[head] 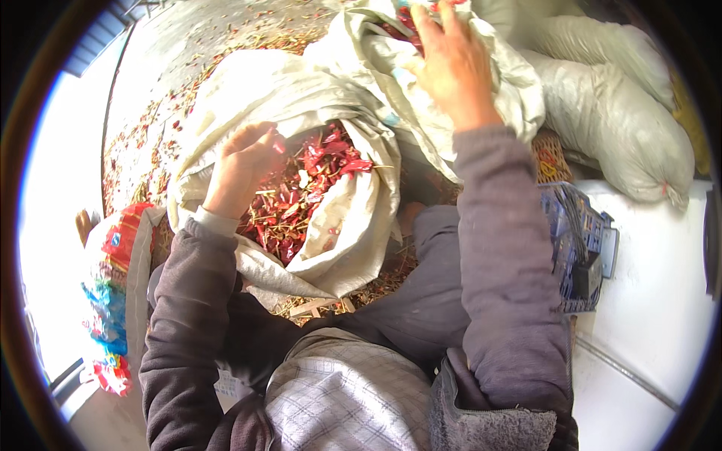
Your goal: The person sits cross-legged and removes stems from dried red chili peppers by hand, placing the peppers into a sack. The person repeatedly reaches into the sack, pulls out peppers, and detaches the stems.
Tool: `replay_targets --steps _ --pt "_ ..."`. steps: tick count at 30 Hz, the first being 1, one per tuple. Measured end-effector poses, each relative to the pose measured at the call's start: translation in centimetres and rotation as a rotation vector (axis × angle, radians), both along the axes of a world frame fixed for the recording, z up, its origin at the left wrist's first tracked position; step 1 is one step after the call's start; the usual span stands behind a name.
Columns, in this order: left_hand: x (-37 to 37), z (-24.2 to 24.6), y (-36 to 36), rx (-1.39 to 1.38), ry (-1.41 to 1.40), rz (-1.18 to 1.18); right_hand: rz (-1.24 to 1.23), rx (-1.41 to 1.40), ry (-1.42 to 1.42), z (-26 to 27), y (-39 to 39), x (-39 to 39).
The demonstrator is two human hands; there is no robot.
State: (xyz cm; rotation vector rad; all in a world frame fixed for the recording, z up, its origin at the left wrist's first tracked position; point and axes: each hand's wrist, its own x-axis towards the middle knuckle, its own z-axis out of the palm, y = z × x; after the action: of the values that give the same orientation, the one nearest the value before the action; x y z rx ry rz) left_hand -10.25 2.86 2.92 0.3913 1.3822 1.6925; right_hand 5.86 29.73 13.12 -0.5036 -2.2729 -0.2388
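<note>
An open white woven sack [333, 242] stands between my legs, its rim rolled outward. Dried red chili peppers [287, 208] with pale stems and broken bits fill its mouth. My left hand [245, 163] hovers over the left side of this opening, blurred and half curled. A reddish spot shows at its fingertips, but whether it is a held chili is unclear. Farther off, my right hand [454, 73] reaches over a second white woven sack [383, 73]. More red chilies [409, 25] lie under its fingers, which run to the picture's top edge, so their grip is hidden.
Stuffed white sacks [620, 118] are piled at the upper right. Below them stand a wicker basket [547, 163] and a blue plastic crate [564, 242]. Chili scraps litter the concrete floor [163, 113]. At left leans a colourful printed bag [113, 282].
</note>
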Motion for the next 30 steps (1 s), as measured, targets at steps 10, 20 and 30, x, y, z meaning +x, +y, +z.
replay_targets --steps 10,20,30 --pt "0.7 0.7 0.2 -0.101 0.1 0.001 0.424 -0.674 -0.38 -7.5 -12.8 -2.0" --pt "0.8 1.7 0.0 -0.112 0.371 -0.107 0.471 -0.647 -0.386 -8.4 -12.8 -2.6" --pt "0.6 -0.9 -0.6 -0.067 0.126 0.158 0.531 -0.362 -0.235 -7.9 -14.2 -2.1"
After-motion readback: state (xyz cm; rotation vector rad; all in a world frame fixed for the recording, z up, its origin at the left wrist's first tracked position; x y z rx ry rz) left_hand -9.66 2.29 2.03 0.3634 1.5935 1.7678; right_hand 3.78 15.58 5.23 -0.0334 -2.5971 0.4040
